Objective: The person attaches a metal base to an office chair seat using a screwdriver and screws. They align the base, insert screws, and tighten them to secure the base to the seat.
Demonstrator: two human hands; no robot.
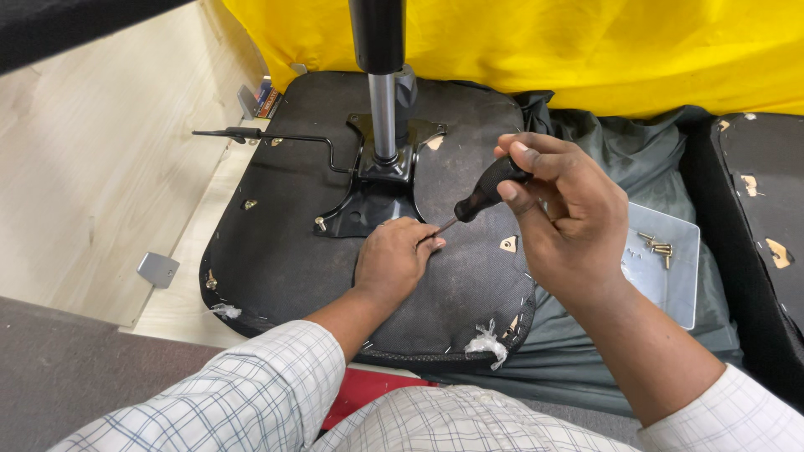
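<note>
Screwdriver held at chair-seat underside

Head view: an upturned black seat base [276, 251] is laid on the floor, with a black mounting plate [381, 197] and gas cylinder [383, 109] at its centre. The right hand [561, 209] is closed around the black handle of a screwdriver [486, 194]. The shaft is pinched near its tip by the left hand [392, 259], which rests on the seat just below the plate. Loose screws [660, 248] are seen in a clear tray [670, 301] to the right.

Pale wood panel [100, 167] at left; grey floor [67, 368] below; yellow cloth [586, 50] behind; dark green cloth [620, 142] at right.
</note>
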